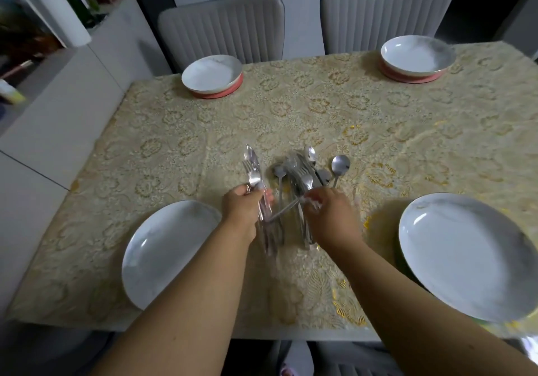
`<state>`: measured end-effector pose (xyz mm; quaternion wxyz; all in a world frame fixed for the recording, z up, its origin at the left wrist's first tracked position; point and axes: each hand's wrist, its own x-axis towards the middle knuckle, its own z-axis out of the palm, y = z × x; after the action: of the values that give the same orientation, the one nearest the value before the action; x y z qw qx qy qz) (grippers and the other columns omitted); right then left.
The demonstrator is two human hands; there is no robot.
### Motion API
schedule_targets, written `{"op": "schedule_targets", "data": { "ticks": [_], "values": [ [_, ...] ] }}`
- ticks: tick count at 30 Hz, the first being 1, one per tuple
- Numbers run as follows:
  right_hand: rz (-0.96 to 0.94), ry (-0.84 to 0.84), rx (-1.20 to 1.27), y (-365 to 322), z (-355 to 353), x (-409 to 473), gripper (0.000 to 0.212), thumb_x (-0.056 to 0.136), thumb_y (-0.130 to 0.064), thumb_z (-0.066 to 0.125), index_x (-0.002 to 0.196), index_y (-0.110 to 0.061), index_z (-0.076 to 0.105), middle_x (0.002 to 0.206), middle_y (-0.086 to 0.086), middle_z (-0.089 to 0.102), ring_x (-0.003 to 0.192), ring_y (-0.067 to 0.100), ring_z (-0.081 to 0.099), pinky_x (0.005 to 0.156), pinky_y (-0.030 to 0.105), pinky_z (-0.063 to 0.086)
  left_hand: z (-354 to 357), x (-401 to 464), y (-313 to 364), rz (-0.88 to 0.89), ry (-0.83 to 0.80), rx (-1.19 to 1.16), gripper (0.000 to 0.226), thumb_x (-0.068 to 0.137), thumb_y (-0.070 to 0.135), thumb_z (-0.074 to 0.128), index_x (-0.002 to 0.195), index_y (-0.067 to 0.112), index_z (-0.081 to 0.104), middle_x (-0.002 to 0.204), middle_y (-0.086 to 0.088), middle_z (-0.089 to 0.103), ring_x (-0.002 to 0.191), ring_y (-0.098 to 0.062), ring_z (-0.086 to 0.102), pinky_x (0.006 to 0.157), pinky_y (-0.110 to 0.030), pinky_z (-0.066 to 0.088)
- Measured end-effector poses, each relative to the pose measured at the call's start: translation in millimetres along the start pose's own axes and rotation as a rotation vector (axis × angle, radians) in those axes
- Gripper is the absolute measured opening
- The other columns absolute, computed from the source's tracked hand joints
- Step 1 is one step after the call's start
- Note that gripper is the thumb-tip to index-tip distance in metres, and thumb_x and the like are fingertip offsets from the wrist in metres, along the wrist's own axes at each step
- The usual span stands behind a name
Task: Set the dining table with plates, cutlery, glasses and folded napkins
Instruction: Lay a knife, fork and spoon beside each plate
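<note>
A heap of steel cutlery [300,171] with several spoons and forks lies mid-table on the gold patterned tablecloth [378,131]. My left hand [243,209] grips a bundle with a fork and a knife [252,168], their tips pointing away from me. My right hand [329,215] pinches one utensil's handle [286,209] at the heap's near end. White plates sit near left [163,253] and near right [465,256]. Two white bowls on pink mats stand far left [212,74] and far right [417,55].
Two grey ribbed chairs [224,26] [387,8] stand behind the far edge. A white counter [58,90] runs along the left, with bottles at its back. A lone spoon [340,166] lies to the right of the heap.
</note>
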<state>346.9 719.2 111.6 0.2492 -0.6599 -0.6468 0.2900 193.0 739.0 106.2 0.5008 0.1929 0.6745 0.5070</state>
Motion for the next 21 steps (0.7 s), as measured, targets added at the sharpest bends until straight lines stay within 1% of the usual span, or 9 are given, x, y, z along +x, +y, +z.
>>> {"op": "schedule_targets", "data": {
  "ticks": [2,3,6,8,10,12,14,17,21],
  "values": [
    [0.060,-0.116,0.158,-13.1,1.2,-14.8,0.020,0.095,-0.035,0.051,0.098,-0.020,0.062,0.086,-0.003,0.064,0.079,0.016,0.060,0.068,0.029,0.047,-2.5,-2.4,11.4,-0.014,-0.014,-0.096,0.009,0.096,0.012,0.057,0.092,0.007,0.064,0.075,-0.008,0.070,0.067,-0.021,0.068,0.076,-0.039,0.056],
    [0.094,-0.175,0.216,-17.9,2.4,-22.8,0.024,0.097,-0.039,0.047,0.094,-0.020,0.060,0.080,-0.004,0.062,0.075,0.016,0.059,0.067,0.029,0.047,-2.9,-5.6,17.9,-0.023,-0.037,-0.151,0.010,0.097,0.015,0.055,0.093,0.010,0.061,0.078,-0.009,0.070,0.071,-0.023,0.068,0.079,-0.041,0.056],
    [0.286,-0.225,0.441,-19.3,9.8,-37.1,0.040,0.100,-0.044,0.036,0.100,-0.012,0.060,0.089,0.006,0.064,0.085,0.023,0.062,0.083,0.040,0.050,-2.6,-14.2,35.8,0.006,-0.099,-0.302,0.010,0.099,0.021,0.051,0.099,0.013,0.055,0.080,-0.009,0.068,0.071,-0.022,0.066,0.075,-0.039,0.057],
    [0.522,-0.298,0.779,-20.2,13.5,-39.6,0.047,0.101,-0.045,0.032,0.110,-0.007,0.058,0.097,0.013,0.065,0.088,0.027,0.062,0.084,0.044,0.052,-1.0,-21.3,47.4,0.098,-0.138,-0.319,0.009,0.099,0.022,0.051,0.098,0.014,0.054,0.081,-0.007,0.067,0.073,-0.021,0.065,0.072,-0.037,0.055],
    [0.680,-0.360,1.130,-26.3,14.4,-38.4,0.049,0.101,-0.045,0.032,0.109,-0.003,0.056,0.096,0.018,0.064,0.081,0.030,0.062,0.070,0.040,0.054,2.5,-31.4,57.6,0.191,-0.201,-0.283,0.009,0.099,0.023,0.051,0.097,0.015,0.054,0.081,-0.005,0.066,0.073,-0.019,0.064,0.068,-0.034,0.054],
    [0.743,-0.377,1.324,-35.1,13.7,-35.2,0.041,0.101,-0.037,0.037,0.108,-0.002,0.054,0.083,0.019,0.060,0.068,0.028,0.057,0.055,0.033,0.051,5.9,-42.3,66.0,0.266,-0.242,-0.230,0.008,0.100,0.022,0.050,0.096,0.015,0.053,0.080,-0.003,0.065,0.072,-0.017,0.063,0.065,-0.031,0.053],
    [0.741,-0.410,1.372,-42.5,13.7,-34.7,0.033,0.099,-0.030,0.039,0.107,-0.002,0.054,0.070,0.014,0.056,0.057,0.022,0.051,0.047,0.026,0.043,6.8,-51.7,75.3,0.319,-0.264,-0.200,0.008,0.100,0.021,0.049,0.097,0.015,0.054,0.080,-0.002,0.065,0.072,-0.016,0.063,0.066,-0.031,0.053],
    [0.621,-0.436,1.168,-46.5,14.1,-34.3,0.049,0.101,-0.040,0.032,0.107,-0.003,0.064,0.066,0.007,0.057,0.054,0.015,0.046,0.047,0.024,0.038,3.8,-61.6,92.0,0.382,-0.305,-0.238,0.008,0.100,0.022,0.049,0.099,0.017,0.056,0.083,-0.003,0.065,0.077,-0.016,0.063,0.072,-0.034,0.054],
    [0.604,-0.330,1.029,-46.0,16.9,-31.8,0.028,0.097,-0.023,0.040,0.097,-0.006,0.062,0.060,0.001,0.055,0.052,0.012,0.039,0.050,0.026,0.033,0.3,-67.5,99.6,0.403,-0.356,-0.200,0.011,0.100,0.023,0.048,0.104,0.019,0.057,0.080,0.001,0.066,0.075,-0.014,0.064,0.073,-0.035,0.054]
  ]
}}
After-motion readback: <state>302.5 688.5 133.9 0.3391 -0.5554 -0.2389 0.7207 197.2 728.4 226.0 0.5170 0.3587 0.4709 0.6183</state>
